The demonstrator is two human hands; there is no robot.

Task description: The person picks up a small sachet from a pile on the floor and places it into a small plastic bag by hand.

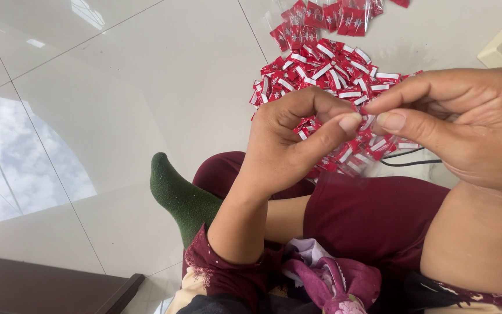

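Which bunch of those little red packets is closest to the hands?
The big loose heap of red packets directly behind both hands; the smaller bagged red packets lie farther away, at the top edge.

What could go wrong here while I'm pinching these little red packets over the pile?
The left hand and right hand meet fingertip to fingertip above the heap of red packets; whatever the fingers pinch is too small to see, so it could slip and vanish among them. The glossy floor tile may let stray packets slide off. The black cable lies beside the heap and might snag.
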